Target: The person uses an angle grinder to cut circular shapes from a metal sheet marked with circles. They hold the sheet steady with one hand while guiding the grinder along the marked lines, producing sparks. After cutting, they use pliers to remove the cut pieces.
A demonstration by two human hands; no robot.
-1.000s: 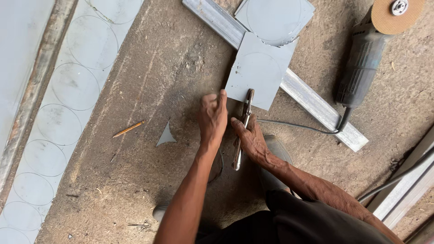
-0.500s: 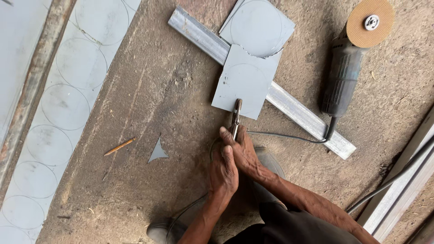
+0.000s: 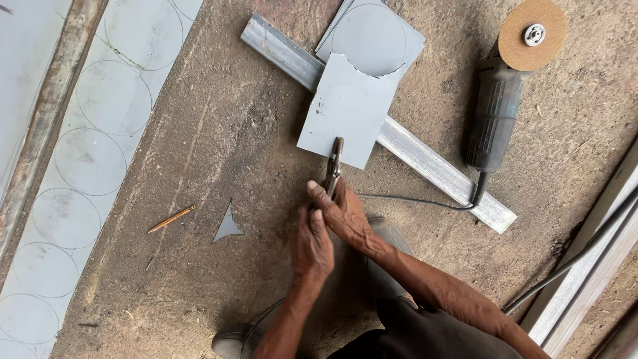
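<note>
We see the right hand (image 3: pixel 345 216) clenched around the handles of metal snips (image 3: pixel 333 169), whose blades bite the lower edge of a grey sheet-metal piece (image 3: pixel 345 110). The left hand (image 3: pixel 312 249) sits just behind at 7 o'clock, fingers curled and touching the right hand; whether it grips the handles we cannot tell. The sheet lies across an aluminium bar (image 3: pixel 425 166). At 2 o'clock, an angle grinder (image 3: pixel 495 119). At 9 o'clock, a pencil (image 3: pixel 171 218) and triangular offcut (image 3: pixel 227 226).
</note>
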